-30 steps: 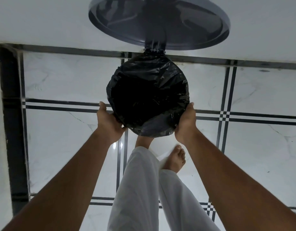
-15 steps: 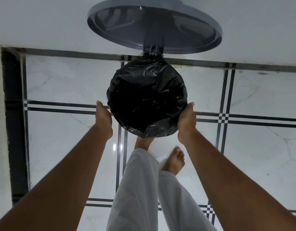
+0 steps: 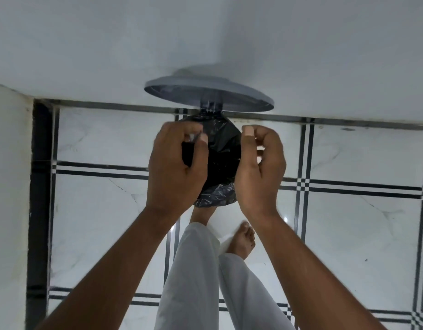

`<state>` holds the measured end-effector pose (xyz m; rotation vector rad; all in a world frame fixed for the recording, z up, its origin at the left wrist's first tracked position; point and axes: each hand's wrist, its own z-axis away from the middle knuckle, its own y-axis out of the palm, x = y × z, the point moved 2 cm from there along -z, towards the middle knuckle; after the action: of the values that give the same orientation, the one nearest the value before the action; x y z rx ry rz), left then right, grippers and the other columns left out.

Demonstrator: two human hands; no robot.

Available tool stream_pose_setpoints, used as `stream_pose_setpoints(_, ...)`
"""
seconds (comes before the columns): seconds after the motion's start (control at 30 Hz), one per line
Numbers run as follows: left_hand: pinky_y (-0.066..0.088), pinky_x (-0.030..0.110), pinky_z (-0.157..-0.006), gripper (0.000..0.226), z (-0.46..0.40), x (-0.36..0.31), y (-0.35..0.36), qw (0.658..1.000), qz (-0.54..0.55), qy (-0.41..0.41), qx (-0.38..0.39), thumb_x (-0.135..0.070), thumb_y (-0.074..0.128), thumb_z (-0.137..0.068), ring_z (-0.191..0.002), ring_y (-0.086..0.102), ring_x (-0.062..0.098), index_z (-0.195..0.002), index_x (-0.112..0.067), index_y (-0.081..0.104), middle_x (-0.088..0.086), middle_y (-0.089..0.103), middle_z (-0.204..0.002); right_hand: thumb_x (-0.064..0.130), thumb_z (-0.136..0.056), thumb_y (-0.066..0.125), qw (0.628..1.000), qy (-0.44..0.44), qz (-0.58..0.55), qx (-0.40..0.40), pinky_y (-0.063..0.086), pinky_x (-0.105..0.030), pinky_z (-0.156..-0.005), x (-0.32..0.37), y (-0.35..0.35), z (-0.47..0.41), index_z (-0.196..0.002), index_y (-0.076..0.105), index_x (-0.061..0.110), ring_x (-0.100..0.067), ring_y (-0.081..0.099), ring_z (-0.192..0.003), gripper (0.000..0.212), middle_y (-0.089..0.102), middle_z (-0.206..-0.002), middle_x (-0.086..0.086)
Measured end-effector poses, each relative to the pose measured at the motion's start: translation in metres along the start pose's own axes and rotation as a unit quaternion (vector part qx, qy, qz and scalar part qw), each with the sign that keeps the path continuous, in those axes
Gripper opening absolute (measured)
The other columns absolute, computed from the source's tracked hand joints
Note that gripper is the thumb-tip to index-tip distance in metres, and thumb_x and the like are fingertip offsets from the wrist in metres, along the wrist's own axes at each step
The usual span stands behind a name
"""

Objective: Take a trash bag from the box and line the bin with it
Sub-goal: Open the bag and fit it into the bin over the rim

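Black plastic of the trash bag (image 3: pixel 217 160) sits in the mouth of the bin, folded over its edge so that the bin itself is hidden beneath it, and we take the bin as our landmark. Directly behind it the grey lid (image 3: pixel 208 95) stands tipped up against the white wall (image 3: pixel 205 39). Our left hand (image 3: pixel 176 163) hangs over the bin's left side with fingers curled, and they seem to pinch a fold of the bag near the top, though motion blur keeps us from being sure. Our right hand (image 3: pixel 260 167) is over the right side, fingers loosely curled with thumb and forefinger close together; we cannot tell whether any plastic is between them. We judge the lining nearly done, with only the tidying of the fold left. To do it well we should draw the slack evenly all round, tug gently so the thin film does not tear, and keep the bag clear of the hinge behind so the lid can close. In front of the bin a bare foot (image 3: pixel 242 241) and white trousers (image 3: pixel 196 282) show. Under the bin lies a glossy white marble floor (image 3: pixel 360 234) crossed by black lines, with a dark border strip to the left.
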<state>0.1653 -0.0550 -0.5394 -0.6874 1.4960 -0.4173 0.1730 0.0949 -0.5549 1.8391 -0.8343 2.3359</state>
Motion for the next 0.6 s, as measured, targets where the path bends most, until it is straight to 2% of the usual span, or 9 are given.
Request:
stream_pose_setpoints(0.07,0.047,0.033,-0.102,0.02,-0.019,-0.025,-0.013,0.993,-0.058,0.079,-0.067,-0.016,0.067,-0.107,-0.114,0.064,0.029,-0.123,-0.004,0.071,0.012,0.069,-0.122,0.032,-0.113,0.059,0.995,-0.089,0.034,-0.032,0.05,-0.033,-0.104,0.025,-0.004,-0.012,-0.119,0.071,0.012,-0.027,0.063,-0.121,0.024,0.067,-0.124,-0.001)
stream_pose_setpoints(0.1,0.043,0.034,-0.106,0.026,-0.029,-0.032,-0.017,0.988,-0.089,0.092,-0.082,-0.021,0.065,-0.108,-0.123,0.062,0.031,-0.129,-0.006,0.07,0.014,0.067,-0.131,0.031,-0.113,0.059,0.99,-0.123,0.06,-0.036,0.045,-0.033,-0.112,0.032,-0.005,-0.019,-0.126,0.071,0.01,-0.028,0.059,-0.131,0.028,0.065,-0.134,-0.004)
stream_pose_setpoints(0.17,0.04,0.041,-0.117,0.039,-0.05,-0.034,-0.016,0.984,-0.142,0.089,-0.068,-0.034,0.059,-0.112,-0.142,0.054,0.031,-0.144,-0.014,0.066,0.014,0.057,-0.153,0.037,-0.115,0.054,0.986,-0.133,0.097,-0.008,0.035,-0.039,-0.127,0.036,-0.002,-0.036,-0.146,0.065,0.012,-0.026,0.046,-0.153,0.041,0.055,-0.16,-0.007)
stream_pose_setpoints(0.23,0.035,0.052,-0.125,0.045,-0.065,-0.024,-0.008,0.985,-0.159,0.071,-0.016,-0.044,0.051,-0.114,-0.153,0.047,0.029,-0.151,-0.02,0.063,0.009,0.052,-0.162,0.046,-0.117,0.044,0.988,-0.093,0.109,0.049,0.03,-0.048,-0.133,0.032,0.003,-0.049,-0.159,0.058,0.019,-0.022,0.033,-0.164,0.052,0.046,-0.173,-0.003)
stream_pose_setpoints(0.3,0.038,0.057,-0.122,0.045,-0.073,-0.01,-0.001,0.987,-0.145,0.069,0.022,-0.046,0.047,-0.114,-0.147,0.054,0.026,-0.145,-0.02,0.067,0.005,0.061,-0.153,0.053,-0.118,0.036,0.987,-0.064,0.105,0.1,0.03,-0.052,-0.134,0.025,0.007,-0.059,-0.161,0.057,0.023,-0.021,0.031,-0.166,0.057,0.046,-0.175,-0.001)
stream_pose_setpoints(0.4,0.048,0.051,-0.111,0.039,-0.068,0.001,-0.003,0.99,-0.116,0.082,0.022,-0.044,0.052,-0.114,-0.127,0.065,0.023,-0.133,-0.016,0.071,0.0,0.072,-0.131,0.062,-0.117,0.028,0.979,-0.062,0.129,0.145,0.034,-0.053,-0.131,0.015,0.008,-0.06,-0.154,0.063,0.021,-0.025,0.041,-0.159,0.065,0.059,-0.163,-0.004)
stream_pose_setpoints(0.5,0.048,0.05,-0.11,0.037,-0.045,0.005,-0.007,0.991,-0.107,0.078,0.029,-0.041,0.057,-0.112,-0.127,0.065,0.023,-0.133,-0.014,0.071,0.0,0.072,-0.13,0.051,-0.118,0.035,0.975,-0.072,0.148,0.149,0.031,-0.048,-0.132,0.001,0.003,-0.044,-0.151,0.065,0.017,-0.024,0.041,-0.158,0.056,0.063,-0.156,-0.002)
stream_pose_setpoints(0.6,0.048,0.052,-0.111,0.04,-0.015,0.017,-0.011,0.99,-0.11,0.08,0.044,-0.04,0.058,-0.111,-0.132,0.063,0.027,-0.136,-0.011,0.069,0.004,0.07,-0.137,0.043,-0.118,0.042,0.973,-0.096,0.163,0.13,0.035,-0.043,-0.129,-0.011,-0.002,-0.019,-0.146,0.067,0.015,-0.022,0.046,-0.152,0.046,0.063,-0.152,-0.003)
